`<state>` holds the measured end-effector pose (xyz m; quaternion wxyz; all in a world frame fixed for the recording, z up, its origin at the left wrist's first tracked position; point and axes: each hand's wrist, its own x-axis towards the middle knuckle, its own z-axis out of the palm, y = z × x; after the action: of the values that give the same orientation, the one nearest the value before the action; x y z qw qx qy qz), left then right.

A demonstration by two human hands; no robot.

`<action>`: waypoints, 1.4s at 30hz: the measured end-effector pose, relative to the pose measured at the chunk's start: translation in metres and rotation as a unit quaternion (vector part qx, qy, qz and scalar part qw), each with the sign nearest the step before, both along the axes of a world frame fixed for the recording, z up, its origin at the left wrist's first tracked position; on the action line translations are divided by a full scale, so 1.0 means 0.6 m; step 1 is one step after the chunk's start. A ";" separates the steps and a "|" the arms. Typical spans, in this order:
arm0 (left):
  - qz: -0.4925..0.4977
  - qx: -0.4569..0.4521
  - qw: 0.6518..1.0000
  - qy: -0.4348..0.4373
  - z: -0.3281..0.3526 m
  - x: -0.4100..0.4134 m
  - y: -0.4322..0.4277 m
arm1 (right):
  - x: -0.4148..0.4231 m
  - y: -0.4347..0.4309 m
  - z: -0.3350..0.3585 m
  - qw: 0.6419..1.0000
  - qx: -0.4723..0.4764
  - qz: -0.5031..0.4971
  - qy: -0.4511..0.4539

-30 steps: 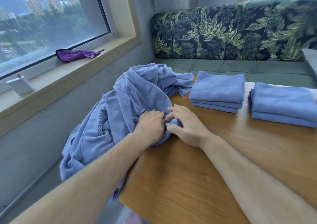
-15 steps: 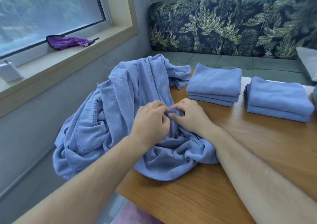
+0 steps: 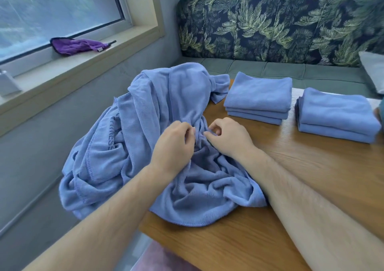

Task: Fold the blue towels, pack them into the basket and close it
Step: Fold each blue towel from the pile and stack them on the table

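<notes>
While both hands work side by side on the cloth, the grip reads as follows.

- Left hand [image 3: 172, 144]: fingers [image 3: 188, 129] curled, tips nipping a raised ridge of fabric.
- Right hand [image 3: 229, 139]: fingers [image 3: 210, 132] curled too, forefinger and thumb pinching the same ridge. The hands are near each other but not touching.

Both pinch the loose towel [image 3: 166, 104], which is crumpled and unfolded. It lies partly on the table [image 3: 311, 167], and its bulk spills over the table's left edge toward the window wall.

Key relation: most of the cloth lies left of and beyond the fingers, with a smaller bunched part between the forearms. The long axis can't be read with certainty in this state. A stitched hem [image 3: 91, 156] on the overhanging part runs roughly toward and away from the person. The left hand is nearer that overhang.

Two folded stacks lie on the table: the near folded stack [image 3: 258, 92] just beyond the right hand, and the far folded stack [image 3: 334, 110] to its right. The two sit apart. No basket is in view.

Judgement: this is the folding stage, and packing has not begun. The next move likely needs the hands to part along an edge, and the hanging weight may drag the cloth leftward.

A purple cloth [image 3: 76, 45] lies on the windowsill [image 3: 83, 69].
</notes>
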<state>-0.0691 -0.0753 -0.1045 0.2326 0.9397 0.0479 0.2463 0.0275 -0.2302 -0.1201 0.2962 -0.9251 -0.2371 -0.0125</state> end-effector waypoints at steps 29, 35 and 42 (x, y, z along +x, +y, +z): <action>-0.053 -0.110 0.981 0.153 -0.018 -0.103 -0.056 | -0.228 -0.093 0.059 0.941 0.195 -0.210 0.179; -0.046 -0.170 0.970 0.167 -0.001 -0.183 -0.099 | -0.338 -0.152 0.051 0.871 0.315 -0.285 0.247; -0.057 -0.129 0.968 0.205 0.015 -0.209 -0.099 | -0.357 -0.181 0.065 0.857 0.260 -0.292 0.335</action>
<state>-0.1943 -0.1348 -0.0953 0.3504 0.9335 0.0718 0.0259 -0.1870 -0.3389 -0.0813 0.5705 -0.7894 0.1692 0.1510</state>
